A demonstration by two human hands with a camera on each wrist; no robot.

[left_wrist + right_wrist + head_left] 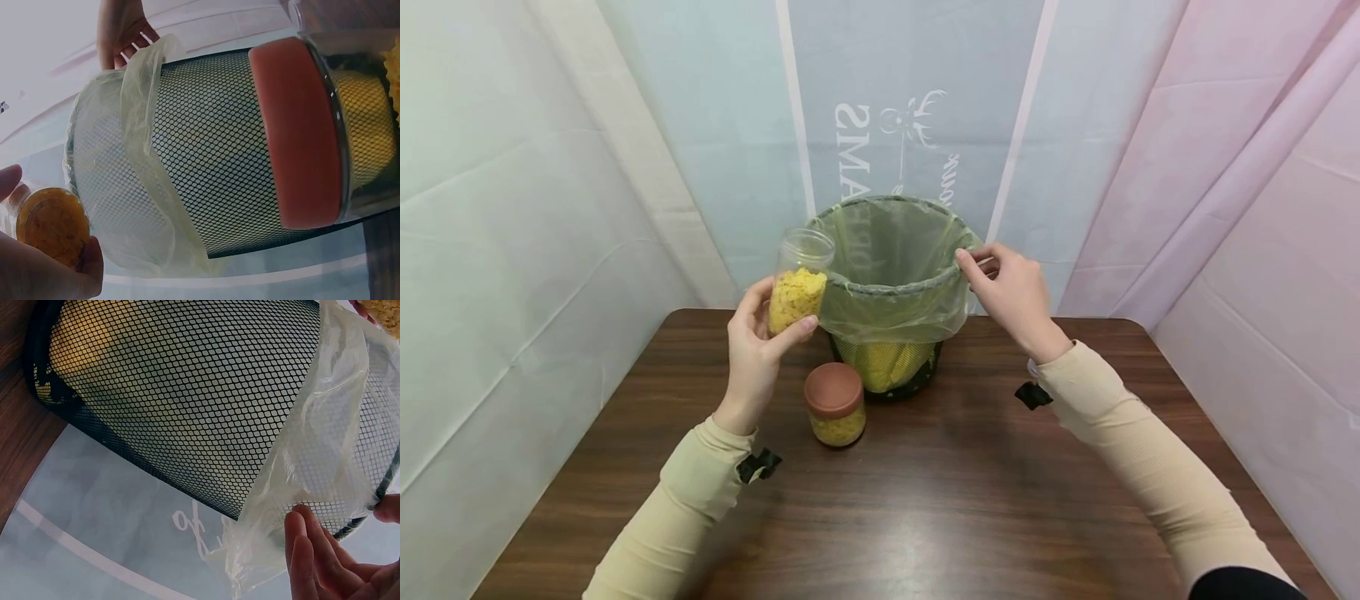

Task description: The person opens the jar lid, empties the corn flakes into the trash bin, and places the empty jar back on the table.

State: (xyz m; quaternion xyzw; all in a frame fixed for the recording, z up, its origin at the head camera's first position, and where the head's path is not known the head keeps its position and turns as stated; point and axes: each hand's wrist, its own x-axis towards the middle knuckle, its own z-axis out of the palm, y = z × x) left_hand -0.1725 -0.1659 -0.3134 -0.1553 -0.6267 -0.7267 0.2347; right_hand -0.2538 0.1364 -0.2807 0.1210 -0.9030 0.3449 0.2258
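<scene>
Gripping open jar (801, 279) w/ L hand (754, 343), left of bin (206, 144); pinching liner (898, 317) w/ R hand (1013, 292), bin's right. Might spill yellow bits (796, 298) beside bin if tipped carelessly.

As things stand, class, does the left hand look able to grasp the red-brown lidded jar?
Probably not yet: the left hand holds an open jar, which it would likely need to put down first, though nothing visible blocks the lidded jar.

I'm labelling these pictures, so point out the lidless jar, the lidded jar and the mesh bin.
Lidless jar (797, 295), head view: its yellow-filled part.
Lidded jar (835, 400), head view: its reddish lid.
Mesh bin (207, 147), left wrist view: its mesh side.
</scene>
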